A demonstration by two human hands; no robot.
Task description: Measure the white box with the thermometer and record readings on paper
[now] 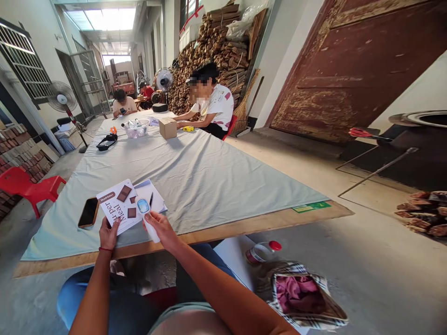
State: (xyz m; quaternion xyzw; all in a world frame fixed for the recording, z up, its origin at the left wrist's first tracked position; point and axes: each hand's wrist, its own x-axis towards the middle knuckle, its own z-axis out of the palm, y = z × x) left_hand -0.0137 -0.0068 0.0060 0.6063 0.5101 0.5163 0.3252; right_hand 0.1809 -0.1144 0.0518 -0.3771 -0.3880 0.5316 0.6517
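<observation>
My left hand (108, 234), with a red band at the wrist, grips the lower edge of a white flat box (112, 208) printed with brown chocolate squares and the word "Meal". In my right hand (161, 229) is a white-handled device (143, 206) with a bluish oval window at its top, held against or just over the box's right edge; I cannot tell which. Behind the box lie white papers (158, 193) with a dark pen (151, 199) on them. A phone (88, 212) rests left of my left hand.
A cloth-covered table (216, 172) stretches ahead. Farther along it are a cardboard box (168, 128), a basket (137, 130), a black strap-like item (106, 142) and a seated person (218, 104). A checked bag (310, 298) sits low at right; a red chair (31, 184) stands left.
</observation>
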